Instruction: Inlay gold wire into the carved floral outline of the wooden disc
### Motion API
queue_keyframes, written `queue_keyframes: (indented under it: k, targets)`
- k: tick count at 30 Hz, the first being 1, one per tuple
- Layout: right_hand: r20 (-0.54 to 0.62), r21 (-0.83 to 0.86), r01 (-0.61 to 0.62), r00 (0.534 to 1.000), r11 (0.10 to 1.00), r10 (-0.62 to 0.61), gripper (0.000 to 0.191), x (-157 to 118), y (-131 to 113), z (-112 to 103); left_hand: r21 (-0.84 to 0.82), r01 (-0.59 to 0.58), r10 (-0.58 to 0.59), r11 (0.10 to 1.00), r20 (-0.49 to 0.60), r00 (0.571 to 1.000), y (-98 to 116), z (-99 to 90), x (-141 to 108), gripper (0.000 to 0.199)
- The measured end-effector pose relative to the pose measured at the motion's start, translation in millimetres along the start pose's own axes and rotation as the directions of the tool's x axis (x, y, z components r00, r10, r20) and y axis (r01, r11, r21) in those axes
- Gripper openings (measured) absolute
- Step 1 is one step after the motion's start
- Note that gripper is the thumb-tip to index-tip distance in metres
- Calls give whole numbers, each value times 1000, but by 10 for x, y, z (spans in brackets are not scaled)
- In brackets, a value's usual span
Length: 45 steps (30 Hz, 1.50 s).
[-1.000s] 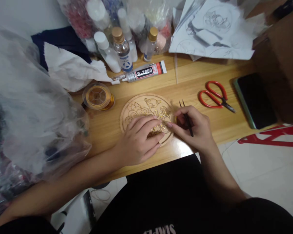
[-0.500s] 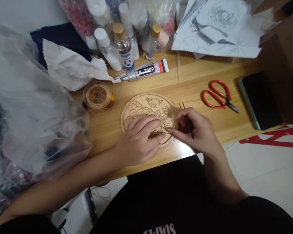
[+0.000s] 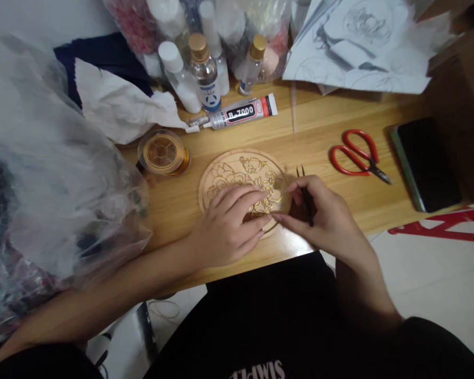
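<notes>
A round wooden plaque (image 3: 217, 167) lies on the table, its flower pattern partly outlined in thin gold wire. My left hand (image 3: 234, 223) rests over its lower part, fingers stretched out and lying flat, hiding some of the pattern. At the plaque's right edge is my right hand (image 3: 326, 218), with black tweezers (image 3: 308, 205) tucked in it, tips pointing away from me. The right thumb and index finger are apart and reach to the plaque's rim. Whether they also hold a piece of wire is too small to tell.
A spool of gold wire (image 3: 164, 152) stands left of the plaque. Behind are a glue tube (image 3: 243, 113), small bottles (image 3: 207, 84) and sketched papers (image 3: 355, 47). Red-handled scissors (image 3: 355, 152) and a phone (image 3: 426, 163) lie right. A plastic bag (image 3: 63, 184) crowds the left.
The view has shifted slightly, so the tabletop things appear a little further right. Both hands keep nearly the same pose at the plaque, with the tweezers still in the right hand.
</notes>
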State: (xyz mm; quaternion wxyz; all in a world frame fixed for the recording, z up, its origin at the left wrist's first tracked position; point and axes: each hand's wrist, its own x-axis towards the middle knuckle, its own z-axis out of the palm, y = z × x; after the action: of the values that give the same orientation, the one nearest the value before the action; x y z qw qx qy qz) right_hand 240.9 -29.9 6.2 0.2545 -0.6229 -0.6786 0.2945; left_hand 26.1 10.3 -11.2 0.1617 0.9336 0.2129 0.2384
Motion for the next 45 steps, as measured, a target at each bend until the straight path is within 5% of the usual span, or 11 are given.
queue_keyframes:
  k: [6, 45]
  targets:
    - [34, 3, -72, 997, 997, 72, 37, 16, -52, 0, 47, -30, 31, 998, -12, 999, 7, -2, -3, 21]
    - [34, 33, -82, 996, 996, 81, 37, 9, -32, 16, 91, -39, 45, 995, -71, 996, 29, 19, -7, 18]
